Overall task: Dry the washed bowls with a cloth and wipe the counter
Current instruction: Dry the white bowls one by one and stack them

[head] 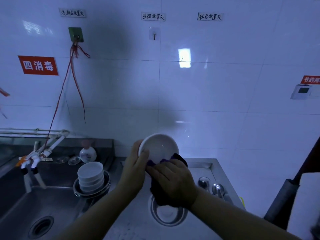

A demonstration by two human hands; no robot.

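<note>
A white bowl (pixel 160 147) is held up above the steel counter (pixel 200 168), tilted with its inside facing me. My left hand (pixel 135 168) grips its left rim. My right hand (pixel 174 181) presses a dark purple cloth (pixel 156 189) against the bowl's lower edge; the cloth hangs down under that hand. A stack of white bowls (pixel 90 176) stands in a metal dish (pixel 77 190) at the sink's right edge, left of my hands.
A steel sink (pixel 43 203) with a drain and white taps (pixel 34 158) lies at the left. A soap bottle (pixel 87 153) stands behind the stack. Two spoons (pixel 210 186) and a metal dish (pixel 168 217) rest on the counter. A dark pole (pixel 284 191) leans at the right.
</note>
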